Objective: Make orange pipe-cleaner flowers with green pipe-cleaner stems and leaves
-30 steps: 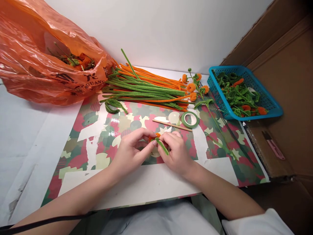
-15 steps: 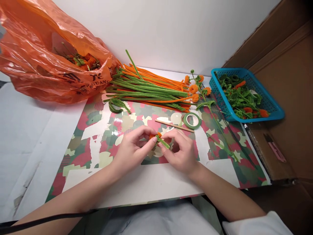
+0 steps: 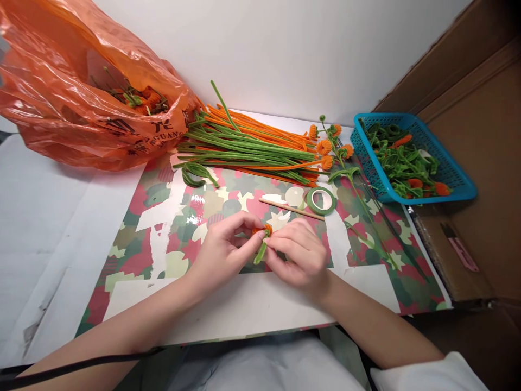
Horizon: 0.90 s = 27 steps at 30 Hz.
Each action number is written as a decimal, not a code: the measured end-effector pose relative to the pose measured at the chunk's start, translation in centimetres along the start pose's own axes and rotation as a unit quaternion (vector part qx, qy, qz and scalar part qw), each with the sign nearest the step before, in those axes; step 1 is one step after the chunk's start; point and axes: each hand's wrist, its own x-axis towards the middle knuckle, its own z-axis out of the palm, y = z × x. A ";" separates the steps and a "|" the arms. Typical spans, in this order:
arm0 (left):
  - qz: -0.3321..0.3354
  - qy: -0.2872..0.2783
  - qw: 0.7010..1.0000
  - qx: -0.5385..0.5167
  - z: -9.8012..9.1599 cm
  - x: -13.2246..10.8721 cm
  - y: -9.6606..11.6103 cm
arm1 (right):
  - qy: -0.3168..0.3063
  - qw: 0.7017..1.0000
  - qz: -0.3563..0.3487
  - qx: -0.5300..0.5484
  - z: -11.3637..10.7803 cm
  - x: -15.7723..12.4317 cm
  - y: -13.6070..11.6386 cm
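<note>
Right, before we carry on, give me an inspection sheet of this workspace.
Surface: camouflage-patterned sheet with white patches.
Workpiece: orange flower head with short green stem, held in both hands.
Clutter: green pipe cleaners, orange pipe cleaners, wooden stick, green tape roll, blue mesh basket, orange plastic bag.
Grippers: bare left hand pinches the flower head; right hand pinches near the stem's base.
Cables: black band across the left forearm; cannot tell if cord or strap.
Surroundings: white wall behind; cardboard and pink-handled cutter at right.

bright, even light throws glare on the orange bag (image 3: 77,127) and patterned mat (image 3: 230,206), upper right corner fading dark
</note>
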 end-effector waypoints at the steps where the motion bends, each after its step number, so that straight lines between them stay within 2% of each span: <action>1: 0.000 -0.002 1.000 0.001 0.0 0.0 -0.1 | 0.000 1.000 0.000 -0.004 0.0 0.0 0.0; 5: -0.005 -0.002 1.000 -0.021 0.0 -0.1 -0.2 | 0.008 0.998 0.035 0.054 -0.3 0.3 -0.3; 10: -0.011 -0.019 0.994 -0.105 -0.1 -0.1 0.1 | 0.024 0.964 0.196 0.179 -0.7 0.4 0.0; 12: -0.015 -0.033 0.990 -0.134 -0.2 -0.1 0.2 | 0.011 0.954 0.228 0.194 -0.7 0.4 0.2; 16: -0.041 -0.046 0.984 -0.168 -0.3 -0.1 0.3 | 0.004 0.951 0.229 0.208 -0.5 0.2 0.3; 20: -0.065 -0.034 0.979 -0.189 -0.2 0.0 0.5 | 0.016 0.950 0.223 0.216 -0.4 0.2 0.1; 27: -0.134 -0.017 0.976 -0.172 0.1 0.0 0.4 | 0.037 0.956 0.195 0.217 0.0 0.1 -0.2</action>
